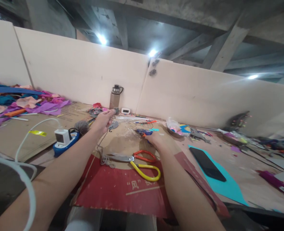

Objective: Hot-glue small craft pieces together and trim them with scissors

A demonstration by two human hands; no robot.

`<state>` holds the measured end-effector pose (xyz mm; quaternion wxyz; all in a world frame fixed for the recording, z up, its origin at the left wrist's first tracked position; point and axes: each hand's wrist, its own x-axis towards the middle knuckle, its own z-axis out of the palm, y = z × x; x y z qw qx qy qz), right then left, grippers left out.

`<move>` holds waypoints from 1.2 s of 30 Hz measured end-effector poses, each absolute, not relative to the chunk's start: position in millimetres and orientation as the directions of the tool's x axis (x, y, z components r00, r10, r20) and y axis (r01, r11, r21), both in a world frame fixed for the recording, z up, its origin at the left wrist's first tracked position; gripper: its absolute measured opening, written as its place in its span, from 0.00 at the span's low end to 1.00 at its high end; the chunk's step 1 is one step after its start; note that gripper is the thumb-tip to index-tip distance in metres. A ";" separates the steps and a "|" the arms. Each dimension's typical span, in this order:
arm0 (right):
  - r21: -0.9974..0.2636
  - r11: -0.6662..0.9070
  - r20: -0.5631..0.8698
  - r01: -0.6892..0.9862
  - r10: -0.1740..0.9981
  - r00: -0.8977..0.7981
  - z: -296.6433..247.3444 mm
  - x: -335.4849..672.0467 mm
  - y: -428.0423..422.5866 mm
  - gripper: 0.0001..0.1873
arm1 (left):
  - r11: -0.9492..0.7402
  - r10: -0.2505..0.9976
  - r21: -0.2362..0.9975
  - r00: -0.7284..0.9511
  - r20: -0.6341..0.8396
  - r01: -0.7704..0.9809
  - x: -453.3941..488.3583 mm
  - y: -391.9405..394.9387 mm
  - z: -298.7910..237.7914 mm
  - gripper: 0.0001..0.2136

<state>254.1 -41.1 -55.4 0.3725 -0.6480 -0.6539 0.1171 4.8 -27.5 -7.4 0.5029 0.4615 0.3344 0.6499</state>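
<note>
My left hand (pixel 104 121) is raised over the far part of the cardboard, its fingers pinched on a small grey fuzzy piece (pixel 116 111). A strand of grey yarn (pixel 105 161) runs from below this hand to a loose tangle by the scissors. My right hand (pixel 153 140) is wrapped round a blue glue gun (pixel 142 132) with an orange trigger; its nozzle points left toward a whitish, stringy patch on the cardboard. Between my forearms lie large scissors (pixel 131 158) with one red and one yellow handle. A flat grey piece (pixel 113 125) lies near my left hand.
A red and brown cardboard sheet (pixel 113 192) covers the table before me. At left are a blue power strip (pixel 66 144), a grey yarn ball (pixel 81 127) and cloth scraps (pixel 26 101). A bottle (pixel 114 98) stands behind; a black phone (pixel 207 164) lies right.
</note>
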 end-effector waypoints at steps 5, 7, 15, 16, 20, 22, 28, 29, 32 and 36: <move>-0.894 -0.006 0.147 0.449 0.941 0.304 -41.3 242.1 -41.8 0.09 | -0.229 0.973 0.917 -0.079 0.215 -0.325 7.5 -27.1 -9.7 0.09; -0.938 0.148 0.237 0.314 0.934 0.267 -36.9 233.7 -43.8 0.13 | -0.195 0.980 0.926 -0.102 0.171 -0.323 8.6 -26.4 -11.3 0.09; -0.846 0.502 0.502 0.178 0.864 -0.047 -18.0 201.0 -75.3 0.11 | -0.140 0.987 0.906 -0.133 0.094 -0.400 9.9 -19.4 -19.9 0.08; -0.828 0.524 0.522 0.199 0.851 -0.066 -18.3 199.5 -76.3 0.11 | -0.140 0.987 0.906 -0.124 0.097 -0.399 9.7 -18.1 -20.8 0.08; -0.761 0.571 0.568 0.307 0.816 -0.110 -25.1 199.2 -72.2 0.11 | -0.132 0.989 0.913 -0.108 0.097 -0.387 10.3 -13.4 -24.8 0.06; -0.735 0.579 0.580 0.353 0.806 -0.115 -28.6 200.1 -69.2 0.12 | -0.119 0.991 0.917 -0.100 0.087 -0.381 11.0 -11.9 -26.4 0.05; -0.657 0.584 0.605 0.477 0.786 -0.128 -31.3 199.3 -67.7 0.12 | -0.096 0.994 0.918 -0.085 0.069 -0.385 12.4 -11.4 -26.7 0.06; -0.649 0.581 0.606 0.490 0.785 -0.129 -31.1 198.8 -68.2 0.13 | -0.091 0.994 0.916 -0.085 0.063 -0.391 12.9 -12.0 -25.9 0.06; -0.630 0.581 0.612 0.515 0.780 -0.131 -30.8 198.0 -69.5 0.13 | -0.083 0.995 0.912 -0.079 0.056 -0.401 15.1 -15.4 -22.8 0.05; -0.598 0.599 0.630 0.532 0.762 -0.150 -31.2 197.7 -70.1 0.14 | -0.096 0.995 0.915 -0.058 0.080 -0.393 18.0 -21.4 -19.5 0.06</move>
